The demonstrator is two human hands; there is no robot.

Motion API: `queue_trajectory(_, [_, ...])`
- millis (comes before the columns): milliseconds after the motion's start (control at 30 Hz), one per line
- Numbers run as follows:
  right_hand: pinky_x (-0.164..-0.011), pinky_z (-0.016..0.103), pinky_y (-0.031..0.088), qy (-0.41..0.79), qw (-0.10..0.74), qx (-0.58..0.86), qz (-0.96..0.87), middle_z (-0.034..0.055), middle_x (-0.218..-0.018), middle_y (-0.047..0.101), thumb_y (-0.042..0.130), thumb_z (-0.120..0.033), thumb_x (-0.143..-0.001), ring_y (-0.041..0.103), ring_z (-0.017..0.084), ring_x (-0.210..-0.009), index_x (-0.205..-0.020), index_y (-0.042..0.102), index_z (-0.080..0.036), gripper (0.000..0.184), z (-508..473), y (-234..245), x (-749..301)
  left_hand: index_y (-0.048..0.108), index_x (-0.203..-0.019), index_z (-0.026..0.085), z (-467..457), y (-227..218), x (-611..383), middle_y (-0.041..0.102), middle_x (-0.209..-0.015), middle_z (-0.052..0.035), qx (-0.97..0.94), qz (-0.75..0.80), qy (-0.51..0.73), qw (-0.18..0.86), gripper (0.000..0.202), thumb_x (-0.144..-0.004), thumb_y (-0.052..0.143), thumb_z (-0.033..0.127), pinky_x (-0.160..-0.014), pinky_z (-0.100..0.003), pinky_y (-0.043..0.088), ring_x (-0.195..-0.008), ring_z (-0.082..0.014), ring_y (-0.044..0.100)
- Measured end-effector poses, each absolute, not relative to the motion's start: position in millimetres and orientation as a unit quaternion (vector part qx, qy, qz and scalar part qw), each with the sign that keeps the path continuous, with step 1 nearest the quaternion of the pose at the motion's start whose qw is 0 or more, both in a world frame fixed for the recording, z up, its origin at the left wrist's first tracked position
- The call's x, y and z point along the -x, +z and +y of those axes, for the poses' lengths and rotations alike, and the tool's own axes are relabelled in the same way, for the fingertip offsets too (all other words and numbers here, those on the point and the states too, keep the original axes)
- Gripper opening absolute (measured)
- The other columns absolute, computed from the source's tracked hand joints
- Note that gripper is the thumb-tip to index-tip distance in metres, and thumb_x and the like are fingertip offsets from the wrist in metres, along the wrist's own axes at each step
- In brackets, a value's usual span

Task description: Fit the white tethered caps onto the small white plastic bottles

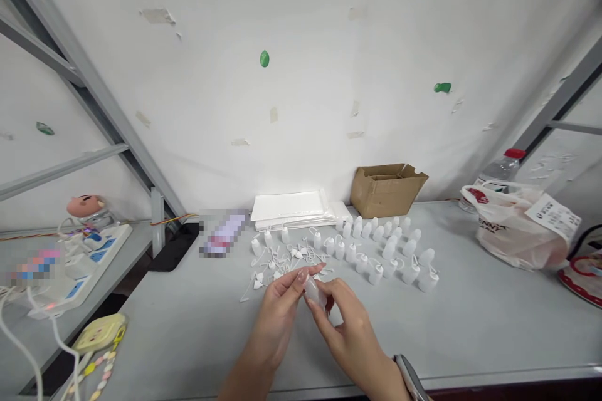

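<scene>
Both my hands meet over the grey table (470, 326) near its front edge. My right hand (345, 329) is closed round a small translucent white bottle (314, 291), held tilted. My left hand (285, 304) pinches at the bottle's top end with thumb and fingertips. Just beyond my hands lies a scatter of small white caps with thin tethers (282, 260). To the right of them stand several capped small white bottles (390, 247) in loose rows.
A flat stack of white sheets (291, 207) and an open cardboard box (385, 188) sit by the wall. A plastic bag (517, 225) and a water bottle (501, 170) are at right. Power strips (84, 257) with cables lie at left, a grey metal frame (84, 81) above.
</scene>
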State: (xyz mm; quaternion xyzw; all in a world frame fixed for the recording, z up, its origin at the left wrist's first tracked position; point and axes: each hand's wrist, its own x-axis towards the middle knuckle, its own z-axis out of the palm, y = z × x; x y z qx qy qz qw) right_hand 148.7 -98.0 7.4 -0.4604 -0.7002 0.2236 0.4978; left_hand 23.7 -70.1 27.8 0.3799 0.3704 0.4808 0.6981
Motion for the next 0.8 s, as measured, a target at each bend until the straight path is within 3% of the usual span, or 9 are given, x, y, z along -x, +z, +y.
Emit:
queue_trajectory(167, [-0.054, 0.025, 0.04, 0.546, 0.466, 0.432, -0.546, -0.0022, -0.057, 0.051, 0.055, -0.039, -0.08, 0.047, 0.011, -0.053, -0.074, 0.057, -0.017, 0.023, -86.9, 23.9, -153.2, 0.071, -0.079, 0.015, -67.1, 27.0, -18.0, 0.064, -0.111, -0.0109, -0.399, 0.35, 0.467, 0.707, 0.027, -0.077, 0.057, 0.038, -0.102, -0.043, 0.027, -0.12, -0.0291, 0.043])
queue_trajectory(233, [-0.054, 0.024, 0.04, 0.611, 0.449, 0.398, -0.516, -0.0022, -0.055, 0.051, 0.056, -0.042, -0.079, 0.046, 0.01, -0.051, -0.073, 0.059, -0.015, 0.027, -81.7, 27.3, -154.0, 0.071, -0.077, 0.015, -65.1, 27.3, -15.7, 0.064, -0.112, -0.0103, -0.398, 0.352, 0.469, 0.706, 0.026, -0.077, 0.058, 0.037, -0.102, -0.042, 0.025, -0.122, -0.0285, 0.041])
queue_trajectory(400, [-0.064, 0.026, 0.043, 0.523, 0.492, 0.442, -0.537, 0.0021, -0.072, 0.06, 0.058, -0.041, -0.078, 0.053, 0.013, -0.064, -0.09, 0.063, -0.017, 0.028, -84.0, 19.1, -148.9, 0.069, -0.091, 0.016, -65.0, 29.9, -16.2, 0.063, -0.114, -0.0104, -0.37, 0.377, 0.487, 0.696, 0.027, -0.077, 0.058, 0.036, -0.097, -0.041, 0.029, -0.116, -0.0282, 0.045])
queue_trajectory(533, [-0.065, 0.026, 0.041, 0.429, 0.513, 0.481, -0.567, 0.0009, -0.068, 0.058, 0.061, -0.037, -0.077, 0.052, 0.015, -0.067, -0.088, 0.062, -0.017, 0.023, -93.5, 14.8, -146.8, 0.069, -0.09, 0.016, -68.8, 31.6, -19.5, 0.065, -0.109, -0.0108, -0.386, 0.369, 0.482, 0.695, 0.027, -0.079, 0.055, 0.036, -0.094, -0.04, 0.032, -0.11, -0.0274, 0.049])
queue_trajectory(633, [-0.059, 0.024, 0.039, 0.486, 0.514, 0.456, -0.54, -0.0008, -0.062, 0.055, 0.06, -0.038, -0.078, 0.049, 0.012, -0.06, -0.084, 0.062, -0.017, 0.022, -94.7, 19.3, -148.8, 0.07, -0.084, 0.016, -69.5, 29.8, -20.0, 0.065, -0.11, -0.0099, -0.398, 0.354, 0.479, 0.698, 0.026, -0.08, 0.054, 0.036, -0.095, -0.041, 0.032, -0.11, -0.0276, 0.049])
queue_trajectory(800, [-0.049, 0.022, 0.03, 0.69, 0.488, 0.333, -0.418, -0.0013, -0.053, 0.051, 0.061, -0.038, -0.078, 0.04, 0.007, -0.047, -0.062, 0.059, -0.013, 0.029, -86.6, 26.0, -154.9, 0.072, -0.074, 0.016, -66.9, 28.8, -16.6, 0.065, -0.109, -0.0089, -0.438, 0.324, 0.461, 0.7, 0.028, -0.082, 0.052, 0.034, -0.103, -0.04, 0.024, -0.119, -0.027, 0.043])
